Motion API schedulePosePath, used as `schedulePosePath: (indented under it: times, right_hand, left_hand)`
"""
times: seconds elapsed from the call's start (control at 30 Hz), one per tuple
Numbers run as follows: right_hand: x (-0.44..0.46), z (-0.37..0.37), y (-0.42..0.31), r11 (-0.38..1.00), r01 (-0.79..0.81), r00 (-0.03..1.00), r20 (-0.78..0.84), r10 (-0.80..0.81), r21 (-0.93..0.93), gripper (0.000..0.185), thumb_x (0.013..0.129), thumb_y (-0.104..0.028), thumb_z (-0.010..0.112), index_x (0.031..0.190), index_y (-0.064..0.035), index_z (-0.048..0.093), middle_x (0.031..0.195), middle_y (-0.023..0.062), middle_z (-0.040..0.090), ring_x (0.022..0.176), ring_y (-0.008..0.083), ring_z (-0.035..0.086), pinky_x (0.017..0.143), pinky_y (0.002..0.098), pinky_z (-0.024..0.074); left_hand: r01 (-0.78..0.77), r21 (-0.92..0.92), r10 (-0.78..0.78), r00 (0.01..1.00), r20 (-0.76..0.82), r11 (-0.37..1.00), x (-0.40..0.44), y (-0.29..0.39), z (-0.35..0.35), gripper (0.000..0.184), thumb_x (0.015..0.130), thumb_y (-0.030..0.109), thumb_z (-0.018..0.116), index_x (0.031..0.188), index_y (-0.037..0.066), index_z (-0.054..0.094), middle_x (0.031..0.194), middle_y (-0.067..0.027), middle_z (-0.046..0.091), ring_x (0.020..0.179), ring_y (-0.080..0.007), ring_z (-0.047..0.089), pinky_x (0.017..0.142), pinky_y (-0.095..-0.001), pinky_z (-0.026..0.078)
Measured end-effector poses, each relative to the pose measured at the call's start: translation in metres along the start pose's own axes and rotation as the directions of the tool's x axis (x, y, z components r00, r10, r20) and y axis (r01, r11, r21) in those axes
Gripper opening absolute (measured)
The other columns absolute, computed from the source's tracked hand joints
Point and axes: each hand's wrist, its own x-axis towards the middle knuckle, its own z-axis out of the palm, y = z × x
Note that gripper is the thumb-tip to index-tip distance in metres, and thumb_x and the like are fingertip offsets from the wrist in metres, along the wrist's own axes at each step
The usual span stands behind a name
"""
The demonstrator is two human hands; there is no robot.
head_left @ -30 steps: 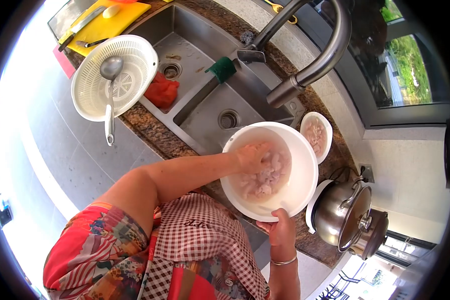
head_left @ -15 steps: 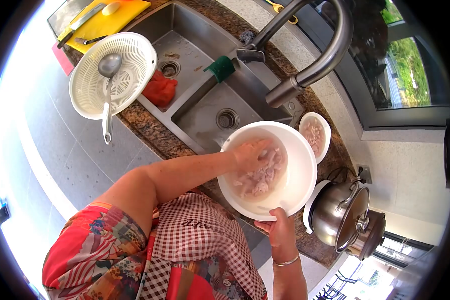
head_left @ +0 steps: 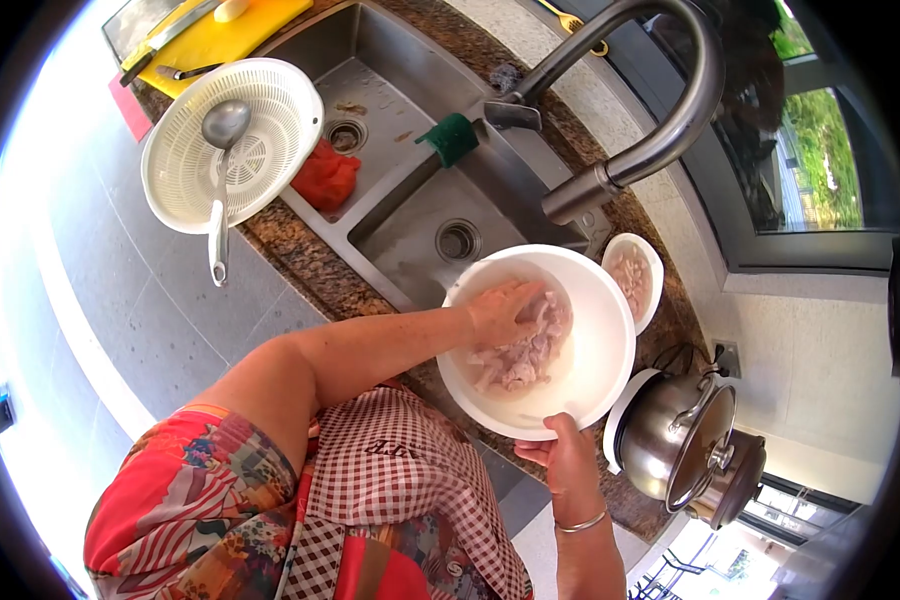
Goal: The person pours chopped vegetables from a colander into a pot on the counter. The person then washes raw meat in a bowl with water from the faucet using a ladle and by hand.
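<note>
A large white bowl stands tilted at the counter's edge, beside the sink. Inside lie pale pink pieces of raw meat in a little cloudy liquid. My left hand reaches into the bowl and touches the meat, thumb and fingers apart; the fingertips are partly hidden among the pieces. At the near rim, my right hand, with a bracelet at the wrist, grips the bowl, thumb on top and fingers underneath.
A double sink with a faucet holds a red cloth; a green cloth hangs over its divider. Around it are a white colander with a ladle, a yellow cutting board, a small bowl and a pot.
My left hand has shifted slightly within the meat, and the pieces lie more gathered by its fingers. My right hand keeps its hold on the rim. The view has turned a little.
</note>
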Motion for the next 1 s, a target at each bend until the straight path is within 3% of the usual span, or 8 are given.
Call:
schedulePosePath:
  times: [0.2, 0.4, 0.6, 0.7, 1.0]
  right_hand:
    - [0.0, 0.001, -0.002, 1.0, 0.003, 1.0, -0.005, -0.003, -0.008, 0.042, 0.09, -0.017, 0.052, 0.119, 0.0138, 0.058, 0.094, 0.022, 0.071, 0.073, 0.027, 0.074, 0.067, 0.0371, 0.0662]
    - [-0.004, 0.006, -0.002, 0.999, 0.032, 0.999, -0.028, -0.032, -0.023, 0.043, 0.091, -0.017, 0.052, 0.119, 0.0146, 0.059, 0.096, 0.0232, 0.072, 0.075, 0.0274, 0.074, 0.067, 0.0364, 0.0662]
    - [-0.004, 0.005, -0.002, 0.998, 0.061, 0.998, -0.033, -0.061, -0.017, 0.044, 0.09, -0.016, 0.053, 0.12, 0.0149, 0.058, 0.099, 0.023, 0.072, 0.077, 0.0295, 0.075, 0.069, 0.0365, 0.0667]
    - [-0.004, 0.008, -0.009, 0.997, 0.08, 0.995, -0.055, -0.081, -0.012, 0.046, 0.089, -0.016, 0.054, 0.123, 0.015, 0.057, 0.103, 0.0234, 0.071, 0.081, 0.0309, 0.075, 0.07, 0.0372, 0.0671]
    - [0.007, 0.002, -0.037, 0.992, 0.035, 0.999, -0.012, -0.037, -0.118, 0.048, 0.086, -0.015, 0.055, 0.125, 0.0137, 0.055, 0.108, 0.0238, 0.069, 0.087, 0.0319, 0.075, 0.07, 0.0396, 0.0673]
  left_hand:
    - [0.049, -0.102, -0.049, 0.999, 0.004, 0.994, -0.003, 0.008, -0.006, 0.081, 0.094, 0.035, 0.069, 0.16, 0.007, 0.032, 0.153, -0.0236, 0.048, 0.141, -0.0392, 0.047, 0.119, -0.0439, 0.038]
    - [-0.058, -0.015, 0.056, 0.992, -0.115, 0.998, 0.001, -0.001, 0.006, 0.082, 0.092, 0.034, 0.07, 0.159, 0.008, 0.032, 0.149, -0.0228, 0.052, 0.136, -0.0394, 0.052, 0.117, -0.0445, 0.04]
    - [-0.027, -0.022, 0.025, 0.997, -0.078, 0.999, 0.001, 0.0, 0.004, 0.077, 0.091, 0.033, 0.071, 0.156, 0.007, 0.038, 0.145, -0.0225, 0.054, 0.133, -0.0386, 0.054, 0.115, -0.045, 0.042]
    - [-0.069, -0.013, 0.066, 0.987, -0.149, 0.998, 0.002, -0.009, 0.014, 0.077, 0.09, 0.033, 0.072, 0.155, 0.006, 0.04, 0.143, -0.0229, 0.054, 0.133, -0.0384, 0.054, 0.114, -0.0445, 0.043]
    - [0.054, -0.104, -0.074, 0.977, -0.199, 0.993, -0.005, -0.003, 0.013, 0.08, 0.089, 0.037, 0.074, 0.154, 0.006, 0.041, 0.142, -0.0234, 0.054, 0.132, -0.0393, 0.053, 0.113, -0.0452, 0.043]
